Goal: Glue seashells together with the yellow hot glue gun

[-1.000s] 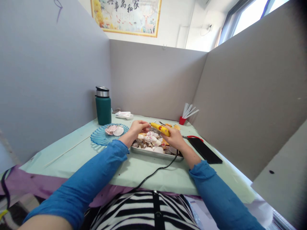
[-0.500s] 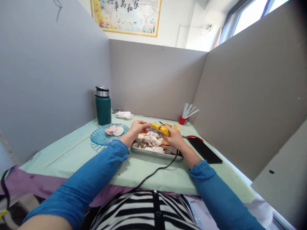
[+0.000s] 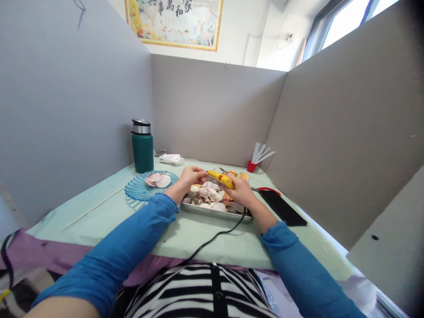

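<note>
My right hand (image 3: 239, 191) is wrapped round a yellow hot glue gun (image 3: 221, 178), whose nozzle points left. A black cord (image 3: 217, 235) runs from it down over the table's front edge. Just at the nozzle, the fingers of my left hand (image 3: 192, 176) are pinched together; whatever they hold is hidden. Below both hands lies a metal tray (image 3: 215, 212) full of seashells (image 3: 212, 194). To the left, a blue glass plate (image 3: 134, 187) carries several shells (image 3: 157, 179), one of them plain white.
A green bottle (image 3: 143, 152) stands behind the plate, near a white plastic packet (image 3: 171, 159). White glue sticks (image 3: 260, 153) stand in a red cup (image 3: 251, 166) at the back right. Red-handled scissors (image 3: 269, 190) and a black flat object (image 3: 285, 210) lie right. Grey partitions (image 3: 218, 110) enclose the table.
</note>
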A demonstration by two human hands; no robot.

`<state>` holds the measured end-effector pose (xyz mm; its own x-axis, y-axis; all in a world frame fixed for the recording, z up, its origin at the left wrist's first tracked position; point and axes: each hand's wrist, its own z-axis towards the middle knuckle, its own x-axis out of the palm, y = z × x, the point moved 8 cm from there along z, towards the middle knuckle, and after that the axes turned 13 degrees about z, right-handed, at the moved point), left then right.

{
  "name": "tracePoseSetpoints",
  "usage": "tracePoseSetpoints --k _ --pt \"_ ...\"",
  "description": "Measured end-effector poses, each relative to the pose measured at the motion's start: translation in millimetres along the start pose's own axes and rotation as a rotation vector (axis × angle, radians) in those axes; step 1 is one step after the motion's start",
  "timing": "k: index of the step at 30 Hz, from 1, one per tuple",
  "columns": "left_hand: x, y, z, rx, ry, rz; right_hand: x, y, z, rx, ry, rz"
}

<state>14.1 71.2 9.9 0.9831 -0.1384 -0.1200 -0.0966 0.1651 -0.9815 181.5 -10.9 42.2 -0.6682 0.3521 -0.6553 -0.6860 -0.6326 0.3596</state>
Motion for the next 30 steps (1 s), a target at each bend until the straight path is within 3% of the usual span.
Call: tracePoseSetpoints --k 30 --pt "0.5 -2.3 -1.7 0.000 -0.007 0.039 0.5 2.3 -0.3 0.001 0.013 -0.009"
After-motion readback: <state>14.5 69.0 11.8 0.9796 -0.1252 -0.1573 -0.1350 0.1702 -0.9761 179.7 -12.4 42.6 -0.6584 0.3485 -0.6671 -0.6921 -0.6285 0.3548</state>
